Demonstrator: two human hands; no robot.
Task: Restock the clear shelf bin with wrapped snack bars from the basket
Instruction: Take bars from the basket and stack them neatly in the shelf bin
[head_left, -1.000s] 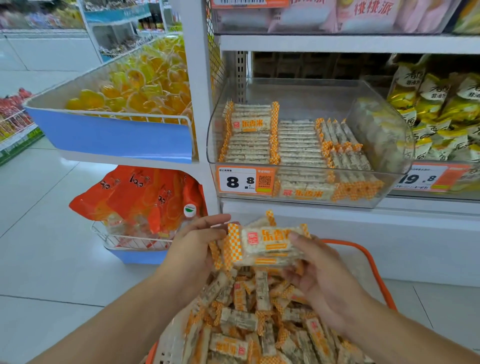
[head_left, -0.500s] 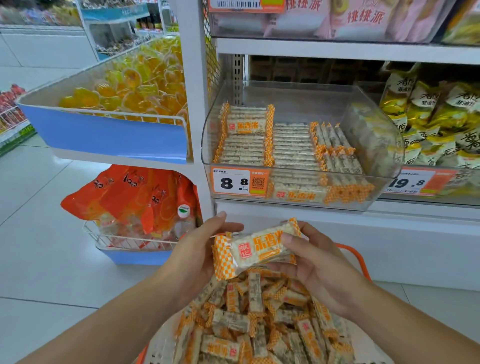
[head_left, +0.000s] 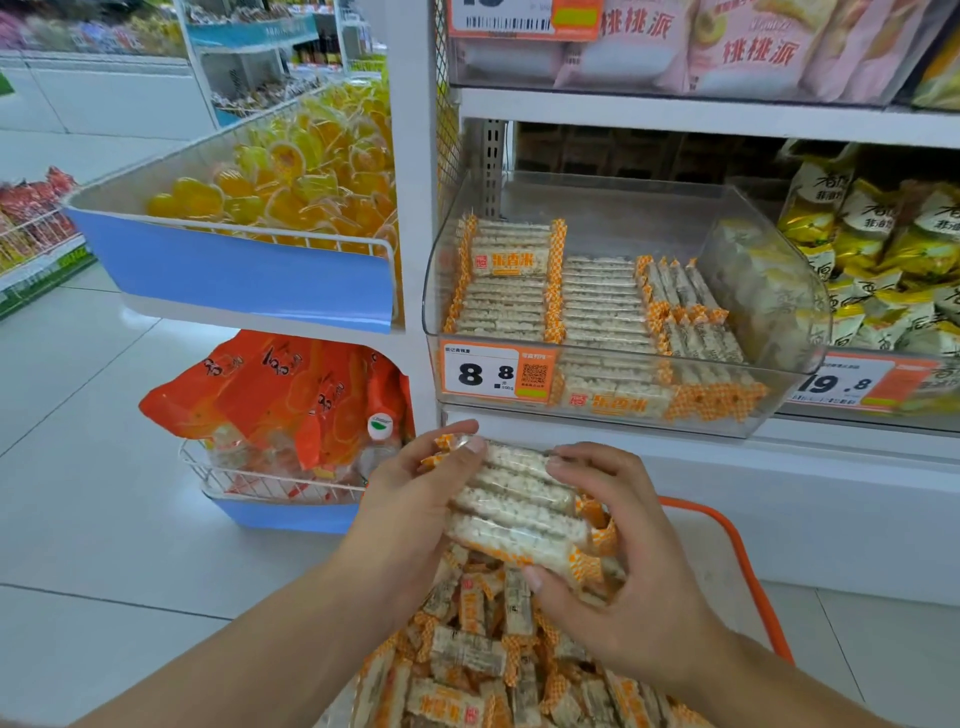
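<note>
A small stack of wrapped snack bars (head_left: 519, 501), white puffed rice with orange checked ends, is held above the basket between both hands. My left hand (head_left: 415, 499) grips the stack's left end, thumb on top. My right hand (head_left: 618, 561) curls round its right end. Below them, loose bars (head_left: 467, 654) fill the orange-rimmed basket (head_left: 748, 577). The clear shelf bin (head_left: 769, 332) stands just above on the shelf, with bars (head_left: 509, 291) lined up in neat rows across its left and middle; its back part is bare.
A price tag reading 8.8 (head_left: 493, 371) is fixed to the bin's front. Yellow snack packs (head_left: 883, 249) fill the neighbouring bin on the right. A blue-fronted tray of yellow jelly cups (head_left: 270, 182) and orange bags (head_left: 291, 395) sit on the left. White floor tiles (head_left: 104, 493) spread to the left.
The held bars have turned from label-up to edge-up and now lie as a stack tilted between both hands. The view has shifted closer to the shelf.
</note>
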